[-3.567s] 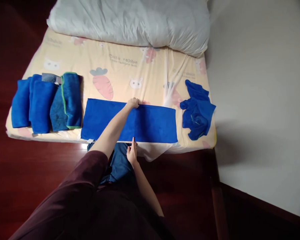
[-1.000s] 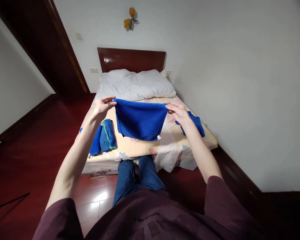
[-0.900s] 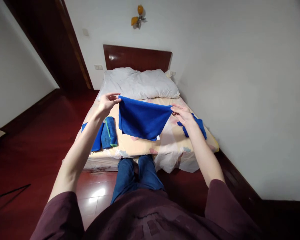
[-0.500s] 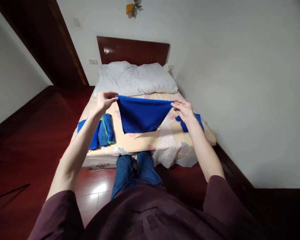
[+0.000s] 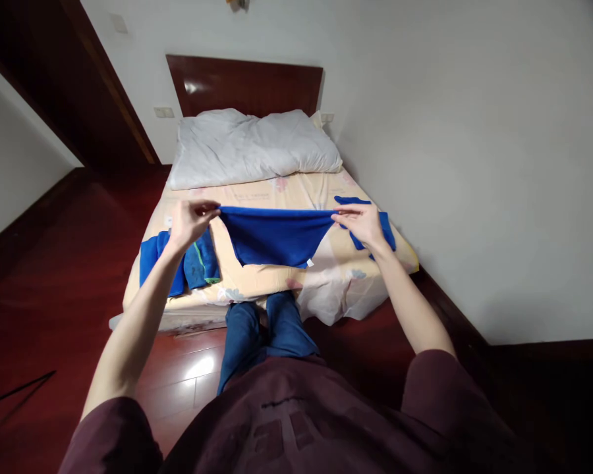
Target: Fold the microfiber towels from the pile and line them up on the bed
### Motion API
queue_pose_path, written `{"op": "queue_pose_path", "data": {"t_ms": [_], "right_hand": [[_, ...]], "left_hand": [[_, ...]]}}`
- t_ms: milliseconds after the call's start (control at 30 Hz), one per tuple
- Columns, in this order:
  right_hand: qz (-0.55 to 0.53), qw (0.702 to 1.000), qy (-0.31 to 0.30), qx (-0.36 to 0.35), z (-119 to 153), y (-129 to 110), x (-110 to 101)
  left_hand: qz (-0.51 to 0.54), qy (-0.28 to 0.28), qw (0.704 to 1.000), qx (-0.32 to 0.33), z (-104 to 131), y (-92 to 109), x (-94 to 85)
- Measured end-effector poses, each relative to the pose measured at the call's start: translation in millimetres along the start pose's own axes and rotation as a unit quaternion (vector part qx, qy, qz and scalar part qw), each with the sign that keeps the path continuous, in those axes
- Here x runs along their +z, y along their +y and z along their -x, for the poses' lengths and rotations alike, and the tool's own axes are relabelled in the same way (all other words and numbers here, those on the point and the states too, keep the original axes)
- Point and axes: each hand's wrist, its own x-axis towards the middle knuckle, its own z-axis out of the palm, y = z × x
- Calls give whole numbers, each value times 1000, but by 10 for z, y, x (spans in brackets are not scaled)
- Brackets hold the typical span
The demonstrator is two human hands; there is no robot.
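A blue towel (image 5: 279,237) is stretched between my two hands over the bed, its top edge taut and its lower part hanging toward the sheet. My left hand (image 5: 192,220) pinches the upper left corner. At the upper right corner, my right hand (image 5: 360,222) grips the cloth between thumb and fingers. A small white tag (image 5: 310,263) shows at the towel's lower right. Left of it, folded blue towels (image 5: 149,259) lie beside a darker blue towel with green trim (image 5: 201,263). More blue cloth (image 5: 388,230) lies crumpled beyond my right wrist, partly hidden by it.
The bed (image 5: 257,280) has a floral, pale yellow sheet. A white quilt or pillow (image 5: 257,148) lies against the dark wooden headboard (image 5: 247,85). A wall (image 5: 449,164) runs along the right side. A thin black stand leg (image 5: 22,388) is on the floor at left.
Both hands have lowered the stretched towel slightly toward the bed, and its tag shows more clearly. The camera view has shifted a little. Both corners are still held.
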Motion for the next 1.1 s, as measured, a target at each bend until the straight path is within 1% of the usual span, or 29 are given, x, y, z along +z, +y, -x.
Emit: {"op": "queue_pose_path", "data": {"t_ms": [100, 167, 233, 300, 333, 400, 467, 533, 633, 700, 767, 833, 900, 933, 1000, 1033, 1100], "right_hand": [[-3, 999, -33, 35, 394, -20, -32], [-16, 995, -53, 78, 650, -28, -49], [-26, 990, -72, 121, 855, -34, -72], [-31, 984, -90, 151, 984, -43, -96], [-32, 982, -99, 160, 1017, -47, -104], [-33, 978, -116, 170, 1022, -47, -109], [-31, 975, -131, 175, 958, -18, -93], [-24, 973, -145, 180, 842, 56, -54], [-21, 970, -155, 189, 590, 264, 59], [-28, 970, -148, 192, 365, 442, 172], [-33, 974, -124, 189, 94, 612, 303], [-34, 982, -83, 165, -200, 735, 425], [-32, 993, -31, 110, -467, 796, 509], [-31, 997, -8, 76, -573, 808, 531], [-30, 999, 30, 8, -695, 823, 542], [-30, 998, 42, -19, -704, 841, 536], [-25, 997, 53, -51, -615, 931, 527]], "left_hand": [[-13, -35, 999, -33, 497, -157, -34], [-10, -70, 995, -77, 842, -236, -75], [3, -106, 987, -122, 1130, -263, -138], [16, -134, 979, -155, 1317, -244, -215], [19, -142, 976, -165, 1367, -227, -251], [20, -153, 973, -173, 1389, -212, -300], [17, -164, 972, -170, 1329, -259, -297], [24, -186, 968, -165, 1212, -386, -231], [49, -213, 964, -152, 940, -664, -36], [43, -207, 969, -128, 679, -823, 126], [16, -178, 979, -95, 363, -902, 283], [-9, -130, 990, -62, 30, -889, 407], [-24, -71, 997, -28, -255, -813, 478], [-29, -39, 999, -8, -358, -768, 492], [-36, 22, 998, 43, -459, -706, 492], [-39, 46, 996, 72, -453, -704, 488], [-48, 72, 989, 121, -334, -785, 500]]}}
